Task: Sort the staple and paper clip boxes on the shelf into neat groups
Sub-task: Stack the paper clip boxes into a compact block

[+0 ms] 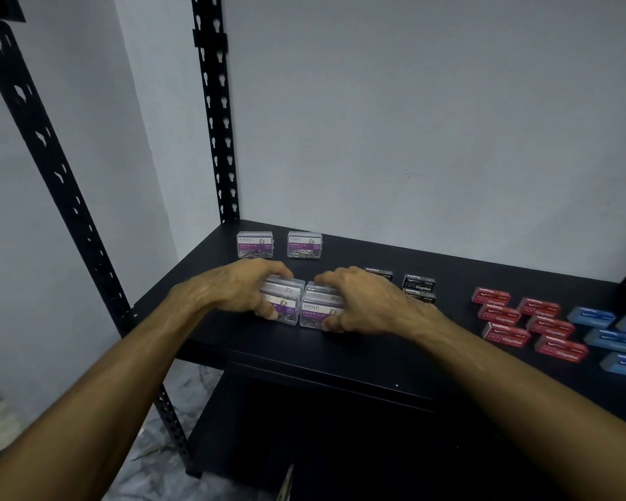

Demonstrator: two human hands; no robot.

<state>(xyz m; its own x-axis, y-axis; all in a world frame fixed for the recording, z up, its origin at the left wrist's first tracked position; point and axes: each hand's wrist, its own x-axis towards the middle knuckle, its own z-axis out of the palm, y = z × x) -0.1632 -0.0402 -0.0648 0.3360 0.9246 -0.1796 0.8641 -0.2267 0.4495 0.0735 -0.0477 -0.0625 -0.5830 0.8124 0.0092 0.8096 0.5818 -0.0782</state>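
Fingers curl round the clear plastic purple-labelled paper clip boxes [300, 305], left hand [239, 289] and right hand [365, 301] pressing them together near the black shelf [340, 352] front edge.

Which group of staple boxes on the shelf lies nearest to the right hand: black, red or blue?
The black staple boxes, just behind the right hand. The red boxes lie farther right, and the blue boxes farthest, at the edge.

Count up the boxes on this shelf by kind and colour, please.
Clear paper clip boxes: 6
Black staple boxes: 3
Red staple boxes: 6
Blue staple boxes: 4 in view; the frame edge cuts this group off
Total: 19 visible
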